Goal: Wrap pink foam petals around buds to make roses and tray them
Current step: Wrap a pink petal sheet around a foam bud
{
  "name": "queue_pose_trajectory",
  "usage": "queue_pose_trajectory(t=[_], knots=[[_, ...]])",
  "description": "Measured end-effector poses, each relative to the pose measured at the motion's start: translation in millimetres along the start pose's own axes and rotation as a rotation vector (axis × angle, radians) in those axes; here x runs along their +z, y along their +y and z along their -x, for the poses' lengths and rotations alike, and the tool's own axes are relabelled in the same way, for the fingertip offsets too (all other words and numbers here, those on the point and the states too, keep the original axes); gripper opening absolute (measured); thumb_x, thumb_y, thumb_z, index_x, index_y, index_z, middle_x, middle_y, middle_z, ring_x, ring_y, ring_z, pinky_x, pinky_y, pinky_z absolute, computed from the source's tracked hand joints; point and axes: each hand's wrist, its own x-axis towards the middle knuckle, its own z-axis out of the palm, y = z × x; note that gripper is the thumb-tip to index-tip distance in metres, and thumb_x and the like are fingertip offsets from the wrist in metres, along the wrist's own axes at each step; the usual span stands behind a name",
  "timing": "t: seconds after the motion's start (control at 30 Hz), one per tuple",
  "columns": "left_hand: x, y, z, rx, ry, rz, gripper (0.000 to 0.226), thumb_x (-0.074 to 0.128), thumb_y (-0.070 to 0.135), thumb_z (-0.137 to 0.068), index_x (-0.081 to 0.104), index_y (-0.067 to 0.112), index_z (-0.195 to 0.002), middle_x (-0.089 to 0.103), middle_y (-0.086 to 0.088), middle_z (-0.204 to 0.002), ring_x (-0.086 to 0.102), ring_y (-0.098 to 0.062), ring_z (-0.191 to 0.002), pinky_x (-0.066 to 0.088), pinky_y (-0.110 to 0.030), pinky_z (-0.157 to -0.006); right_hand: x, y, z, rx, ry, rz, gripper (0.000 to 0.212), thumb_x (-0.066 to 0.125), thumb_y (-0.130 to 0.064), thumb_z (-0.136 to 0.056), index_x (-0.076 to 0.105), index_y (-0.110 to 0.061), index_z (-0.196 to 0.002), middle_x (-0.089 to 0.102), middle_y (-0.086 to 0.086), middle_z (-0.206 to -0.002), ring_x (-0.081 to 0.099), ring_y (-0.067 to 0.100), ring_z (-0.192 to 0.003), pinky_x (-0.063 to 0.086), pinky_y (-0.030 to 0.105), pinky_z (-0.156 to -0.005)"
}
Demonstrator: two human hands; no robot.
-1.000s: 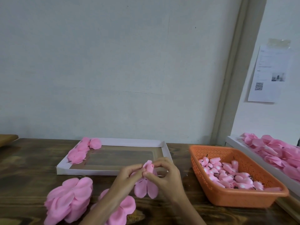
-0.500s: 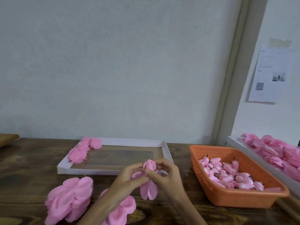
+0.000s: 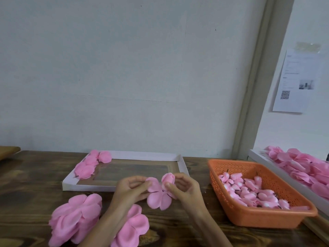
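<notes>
Nearest to me, two petal stacks point(image 3: 74, 220) lie on the table point(image 3: 26, 177). One sits to the left and the other is partly under my left forearm. This is unused stock, and there is a good deal of it.

Just beyond, both hands work above the table edge of the white tray point(image 3: 85, 186). My right hand point(image 3: 185, 188) pinches one bud point(image 3: 168, 177) between thumb and fingertips, tip upward. My left hand point(image 3: 130, 188) pinches an upper lobe of the petal piece point(image 3: 158, 196), which hangs open below and beside the bud. The lobes are spread, not closed round the bud, so I judge this rose to be at an early stage of wrapping.

To the right, the orange basket point(image 3: 267, 220) holds many loose buds point(image 3: 249, 190), all unwrapped.

Farther back, the white tray carries a small group of finished roses point(image 3: 89, 166) along its left end. The rest of its floor is bare.

At the far right, a second tray point(image 3: 258, 157) is filled with pink flowers. I cannot tell whether these are complete.

Assessment: a few roses are trayed and one is in hand. Most of the buds and petals are not yet used.
</notes>
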Motion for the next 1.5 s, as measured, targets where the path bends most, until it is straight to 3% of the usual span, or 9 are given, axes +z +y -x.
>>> queue_pose_trajectory(t=[0.17,0.3,0.4,0.53,0.7,0.87,1.1,1.3,1.5], knots=[[7.8,-0.7,2.1,0.040,0.086,-0.039,0.008,0.081,0.016,-0.087,0.081,0.010,-0.092,0.080,-0.017,-0.094,0.079,-0.034,-0.090,0.064,-0.046,-0.081,5.2,-0.4,4.5,0.009,-0.126,0.041,0.023,0.084,-0.007,-0.086,0.076,-0.005,-0.107,0.080,0.010,-0.105,0.077,0.026,-0.099,0.062,0.036,-0.085],[17.5,-0.2,5.4,0.163,0.113,-0.110,0.007,0.081,0.008,-0.085,0.082,0.014,-0.082,0.079,-0.013,-0.083,0.078,-0.028,-0.081,0.062,-0.031,-0.068,10.1,-4.6,6.6,0.003,-0.186,0.033,0.027,0.086,-0.016,-0.085,0.076,-0.007,-0.109,0.079,0.007,-0.114,0.075,0.028,-0.107,0.063,0.040,-0.088],[21.1,-3.2,7.4,0.226,0.157,-0.126,0.013,0.080,0.004,-0.087,0.081,0.013,-0.078,0.079,-0.011,-0.081,0.077,-0.022,-0.078,0.060,-0.025,-0.066,13.4,-7.2,7.3,-0.021,-0.169,0.057,0.034,0.088,-0.028,-0.080,0.077,-0.009,-0.106,0.078,0.006,-0.115,0.075,0.027,-0.107,0.063,0.040,-0.089],[25.3,-3.8,8.7,0.226,0.154,-0.081,0.013,0.082,0.005,-0.085,0.079,0.014,-0.076,0.079,-0.012,-0.079,0.075,-0.019,-0.073,0.057,-0.023,-0.064,12.4,-6.0,7.1,-0.039,-0.130,0.085,0.021,0.089,-0.022,-0.082,0.078,-0.019,-0.099,0.080,0.007,-0.105,0.077,0.028,-0.099,0.064,0.040,-0.085],[28.9,1.4,16.4,0.264,0.069,-0.029,0.011,0.082,0.024,-0.081,0.084,0.014,-0.085,0.080,-0.013,-0.085,0.078,-0.027,-0.082,0.060,-0.028,-0.070,12.1,-5.2,6.3,-0.082,-0.054,0.153,0.020,0.092,-0.025,-0.078,0.077,-0.028,-0.092,0.080,0.004,-0.098,0.078,0.023,-0.092,0.064,0.035,-0.078],[31.2,7.5,22.1,0.326,-0.011,-0.095,0.018,0.080,0.029,-0.080,0.086,0.018,-0.092,0.081,-0.009,-0.093,0.077,-0.025,-0.091,0.059,-0.025,-0.075,10.0,-2.1,5.0,-0.071,0.006,0.205,0.031,0.095,-0.026,-0.074,0.076,-0.018,-0.097,0.079,0.000,-0.099,0.076,0.024,-0.094,0.065,0.048,-0.082],[33.6,10.4,23.8,0.365,-0.063,-0.137,0.016,0.082,0.020,-0.083,0.085,0.020,-0.098,0.078,-0.008,-0.105,0.075,-0.026,-0.100,0.061,-0.029,-0.080,11.5,-3.6,6.8,-0.115,0.055,0.219,0.028,0.094,-0.031,-0.075,0.077,-0.020,-0.094,0.078,-0.004,-0.098,0.076,0.022,-0.092,0.066,0.038,-0.077],[33.4,12.5,23.1,0.371,-0.066,-0.133,0.020,0.080,0.024,-0.084,0.085,0.024,-0.103,0.075,-0.005,-0.112,0.073,-0.024,-0.108,0.060,-0.027,-0.084,11.1,-4.5,5.9,-0.136,0.081,0.248,0.022,0.092,-0.032,-0.077,0.076,-0.037,-0.091,0.077,-0.010,-0.098,0.075,0.017,-0.095,0.065,0.032,-0.077],[34.8,11.0,23.9,0.378,-0.073,-0.186,0.016,0.081,0.025,-0.085,0.085,0.027,-0.100,0.077,-0.003,-0.108,0.074,-0.023,-0.103,0.062,-0.031,-0.083,12.5,-4.2,7.7,-0.168,0.084,0.273,0.022,0.091,-0.028,-0.077,0.078,-0.027,-0.094,0.077,-0.012,-0.097,0.074,0.015,-0.094,0.063,0.026,-0.075]])
